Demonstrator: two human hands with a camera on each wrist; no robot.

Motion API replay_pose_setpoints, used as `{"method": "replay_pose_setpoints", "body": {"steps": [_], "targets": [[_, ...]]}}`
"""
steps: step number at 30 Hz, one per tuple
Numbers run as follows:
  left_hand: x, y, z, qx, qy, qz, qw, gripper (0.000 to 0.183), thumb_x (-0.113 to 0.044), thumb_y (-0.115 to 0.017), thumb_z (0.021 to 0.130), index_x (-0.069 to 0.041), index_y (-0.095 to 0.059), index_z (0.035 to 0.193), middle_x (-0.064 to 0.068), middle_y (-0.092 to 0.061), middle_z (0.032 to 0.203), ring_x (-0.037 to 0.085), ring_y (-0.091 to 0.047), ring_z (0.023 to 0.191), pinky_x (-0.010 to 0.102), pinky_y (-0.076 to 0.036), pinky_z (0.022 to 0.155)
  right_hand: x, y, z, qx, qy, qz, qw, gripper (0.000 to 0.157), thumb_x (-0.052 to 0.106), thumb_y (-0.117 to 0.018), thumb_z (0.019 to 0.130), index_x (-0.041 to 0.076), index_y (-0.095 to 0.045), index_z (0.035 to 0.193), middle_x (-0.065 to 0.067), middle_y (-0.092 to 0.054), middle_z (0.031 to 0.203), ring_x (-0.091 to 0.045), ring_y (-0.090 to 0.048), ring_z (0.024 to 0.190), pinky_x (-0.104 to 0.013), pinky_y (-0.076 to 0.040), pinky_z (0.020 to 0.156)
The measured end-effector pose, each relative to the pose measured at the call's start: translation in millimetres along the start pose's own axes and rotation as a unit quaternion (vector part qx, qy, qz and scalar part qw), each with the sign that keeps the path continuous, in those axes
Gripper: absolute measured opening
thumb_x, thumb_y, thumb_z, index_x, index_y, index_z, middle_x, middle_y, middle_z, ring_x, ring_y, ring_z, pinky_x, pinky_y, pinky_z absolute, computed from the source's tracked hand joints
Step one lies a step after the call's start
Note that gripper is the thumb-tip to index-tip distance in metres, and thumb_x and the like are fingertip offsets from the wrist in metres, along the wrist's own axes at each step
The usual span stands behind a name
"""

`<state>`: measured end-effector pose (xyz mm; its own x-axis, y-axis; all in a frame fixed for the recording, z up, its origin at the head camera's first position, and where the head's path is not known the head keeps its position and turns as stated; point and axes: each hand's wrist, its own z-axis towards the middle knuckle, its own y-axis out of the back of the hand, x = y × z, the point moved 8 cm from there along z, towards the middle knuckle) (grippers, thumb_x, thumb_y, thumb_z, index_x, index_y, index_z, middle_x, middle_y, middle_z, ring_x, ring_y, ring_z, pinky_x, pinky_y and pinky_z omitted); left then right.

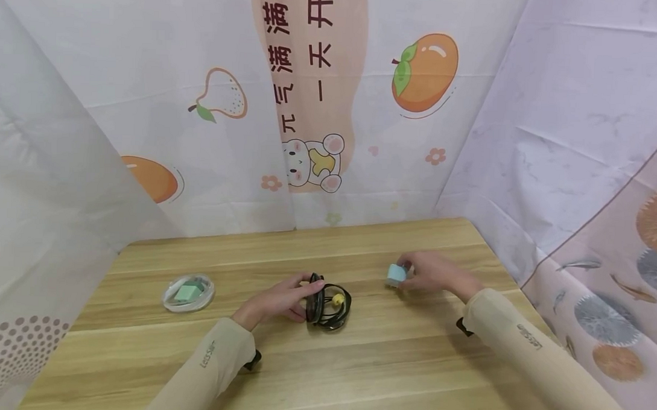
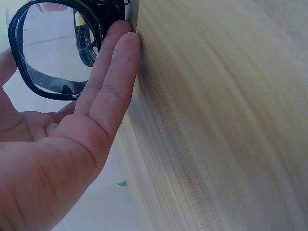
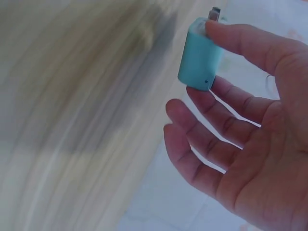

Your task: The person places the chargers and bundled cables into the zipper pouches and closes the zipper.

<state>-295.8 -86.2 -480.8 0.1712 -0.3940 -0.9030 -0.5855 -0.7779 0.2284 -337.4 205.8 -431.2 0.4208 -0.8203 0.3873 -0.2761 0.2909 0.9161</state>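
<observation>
My left hand [image 1: 284,300] holds the upright lid of a clear, black-rimmed case [image 1: 315,300]. In the left wrist view its thumb is at one side of the black rim [image 2: 13,36], and straight fingers lie along the other. A coiled black cable [image 1: 335,320] with a yellow piece [image 1: 338,299] is at the case's right side. Off to the right, my right hand [image 1: 432,272] pinches a small light-blue block [image 1: 396,275] between thumb and fingers. The right wrist view shows a metal plug [image 3: 214,13] on the end of that blue block; the other fingers are loosely curled.
At the left of the wooden table [image 1: 355,375] lies a round, clear case with a whitish rim [image 1: 208,294], a mint-green block [image 1: 188,293] inside it. Printed cloth [image 1: 199,164] hangs behind the table and at both sides.
</observation>
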Motion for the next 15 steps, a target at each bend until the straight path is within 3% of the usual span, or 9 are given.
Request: {"method": "replay_pose_setpoints", "body": {"steps": [7, 15], "targets": [[0.2, 0.8, -1.0, -0.003, 0.001, 0.004, 1.0, 0.074, -0.063, -0.056, 0.097, -0.011, -0.041, 0.148, 0.025, -0.049, 0.144, 0.032, -0.071, 0.091, 0.046, -0.06, 0.082, 44, -7.3, 12, 0.017, 0.062, 0.037, 0.997, 0.043, 0.03, -0.082, 0.085, 0.006, -0.068, 0.119, -0.001, -0.069, 0.104, -0.021, -0.064, 0.091, -0.038, -0.054, 0.08], [-0.7, 1.0, -1.2, 0.005, 0.002, 0.006, 1.0, 0.074, -0.063, -0.056, 0.097, -0.012, -0.04, 0.149, 0.02, -0.054, 0.139, 0.031, -0.071, 0.093, 0.045, -0.059, 0.083, 85, -17.2, 25, 0.026, 0.109, 0.052, 0.992, 0.041, 0.027, -0.082, 0.084, 0.008, -0.069, 0.117, 0.002, -0.069, 0.103, -0.024, -0.066, 0.096, -0.038, -0.055, 0.083]]}}
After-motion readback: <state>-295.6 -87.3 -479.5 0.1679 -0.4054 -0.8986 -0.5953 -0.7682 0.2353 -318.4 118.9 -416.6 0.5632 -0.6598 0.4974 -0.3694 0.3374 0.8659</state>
